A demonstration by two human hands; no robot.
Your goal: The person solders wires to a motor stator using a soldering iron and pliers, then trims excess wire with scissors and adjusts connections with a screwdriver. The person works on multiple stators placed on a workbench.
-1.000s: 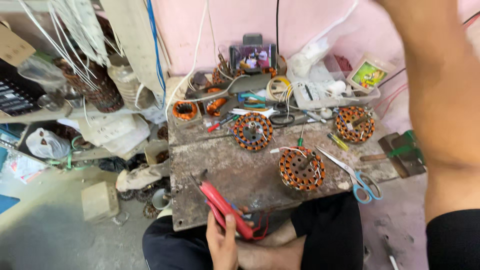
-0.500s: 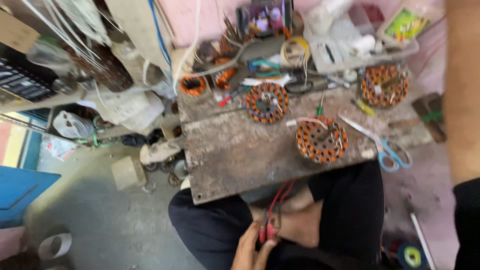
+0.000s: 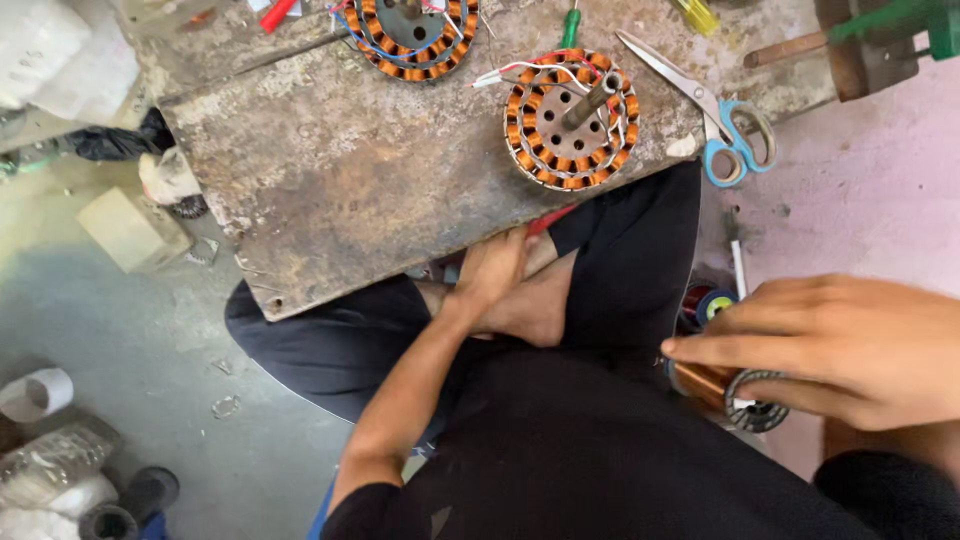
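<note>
My left hand [image 3: 492, 272] lies in my lap against my bare foot, just below the near edge of the worn board [image 3: 350, 180]. Its fingers are closed around red-handled pliers [image 3: 553, 219], of which only a red tip shows. My right hand [image 3: 835, 340] is low at the right and grips a spool of copper wire [image 3: 720, 388] beside my knee. An orange-wound stator [image 3: 570, 120] with white and red leads stands on the board's near right corner, apart from both hands.
A second stator [image 3: 410, 30] sits at the board's far edge. Blue-handled scissors [image 3: 735, 140] lie right of the board. Another wire spool [image 3: 705, 300] stands on the floor by my leg. A white block [image 3: 130, 230] and tape rolls [image 3: 35, 395] are at the left.
The view has tilted down toward my lap. My left hand carried the red pliers from the board edge down to my foot. My right hand came down onto the copper spool.
</note>
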